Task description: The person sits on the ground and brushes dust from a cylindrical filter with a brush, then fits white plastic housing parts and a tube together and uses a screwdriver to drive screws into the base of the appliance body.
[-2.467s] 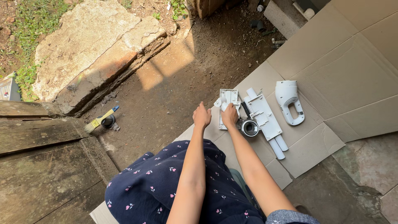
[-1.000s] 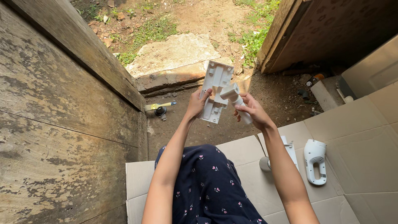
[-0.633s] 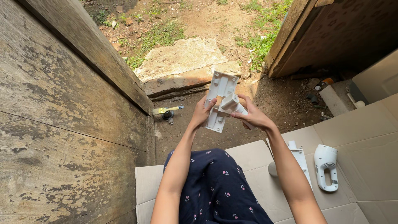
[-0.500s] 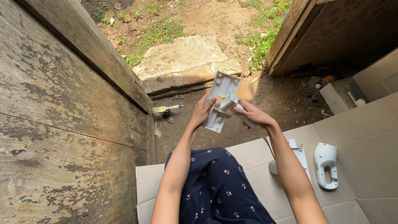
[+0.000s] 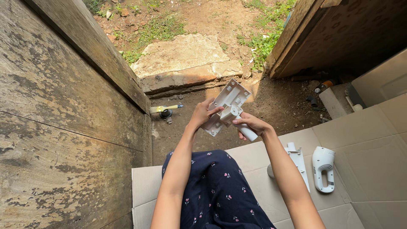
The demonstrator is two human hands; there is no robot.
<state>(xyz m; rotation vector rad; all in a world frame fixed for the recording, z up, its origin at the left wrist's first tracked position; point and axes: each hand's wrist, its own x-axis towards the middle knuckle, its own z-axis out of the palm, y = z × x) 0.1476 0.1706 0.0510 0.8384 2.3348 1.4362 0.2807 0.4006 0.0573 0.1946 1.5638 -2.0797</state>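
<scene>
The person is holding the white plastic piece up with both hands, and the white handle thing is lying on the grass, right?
Not quite. Both hands, left hand and right hand, do hold the white plastic piece up, but the white handle part lies on the flattened cardboard, not on grass. The head view shows it beside the person's right arm.
</scene>
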